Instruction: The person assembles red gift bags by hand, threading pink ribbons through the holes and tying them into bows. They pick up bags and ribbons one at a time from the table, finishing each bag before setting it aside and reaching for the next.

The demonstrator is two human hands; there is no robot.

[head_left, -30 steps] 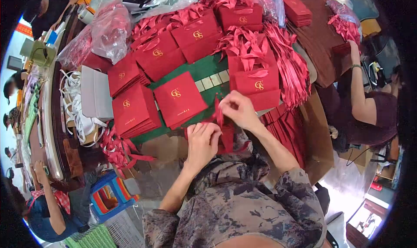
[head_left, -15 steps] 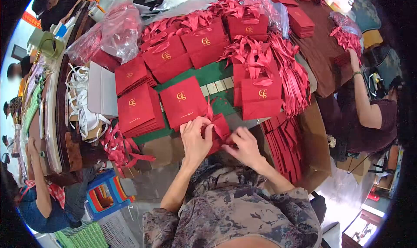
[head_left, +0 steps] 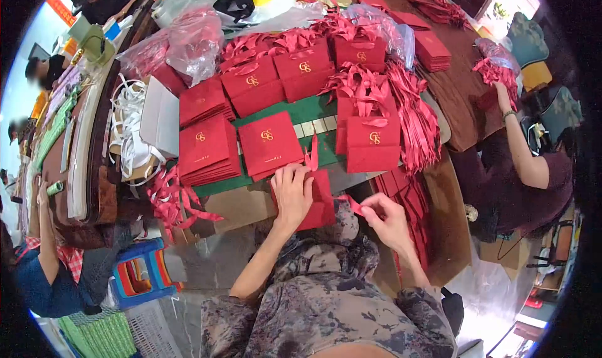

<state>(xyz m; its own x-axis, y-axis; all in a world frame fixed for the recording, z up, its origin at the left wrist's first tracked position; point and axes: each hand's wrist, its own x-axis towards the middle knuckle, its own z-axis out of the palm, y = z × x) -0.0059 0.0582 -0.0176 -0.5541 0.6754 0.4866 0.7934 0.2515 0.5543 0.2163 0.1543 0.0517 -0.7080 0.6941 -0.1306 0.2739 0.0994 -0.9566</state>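
My left hand lies closed over the left side of a red paper bag at the table's front edge, its fingertips near the bag's top. To the right, my right hand pinches the end of a pink-red ribbon, which runs left towards the bag. Another piece of ribbon stands up at the bag's top. Just beyond my left hand is a stack of flat red bags with gold print, and a second stack sits left of it.
Finished-looking red bags with ribbons stand at the right, beside a ribbon bundle. An open carton holds red pieces. White straps fill a box at the left. Other people sit at both sides.
My right hand has moved right and down, drawing the ribbon end away from the bag. My left hand has flattened over the bag. The view has shifted slightly.
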